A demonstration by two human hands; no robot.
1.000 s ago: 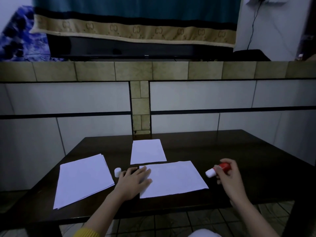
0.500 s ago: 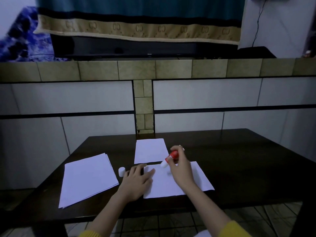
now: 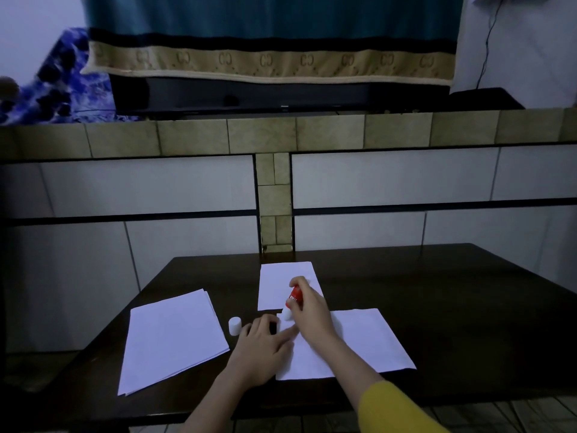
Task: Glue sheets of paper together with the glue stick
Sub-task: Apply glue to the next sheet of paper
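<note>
Glue stick touching down at the sheet's far-left corner

The glue stick, tip down, meets the sheet at centre frame, gripped by the right hand, wrist bent over it. The left hand lies flat, fingers spread, likely pinning the paper against sliding. The cap stands left, by the spare stack; a smaller sheet lies beyond on the worktop.

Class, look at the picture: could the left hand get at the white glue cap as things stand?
Probably yes. The left hand rests flat on the sheet, and the cap stands just beside its fingers on bare table, with nothing between.
</note>
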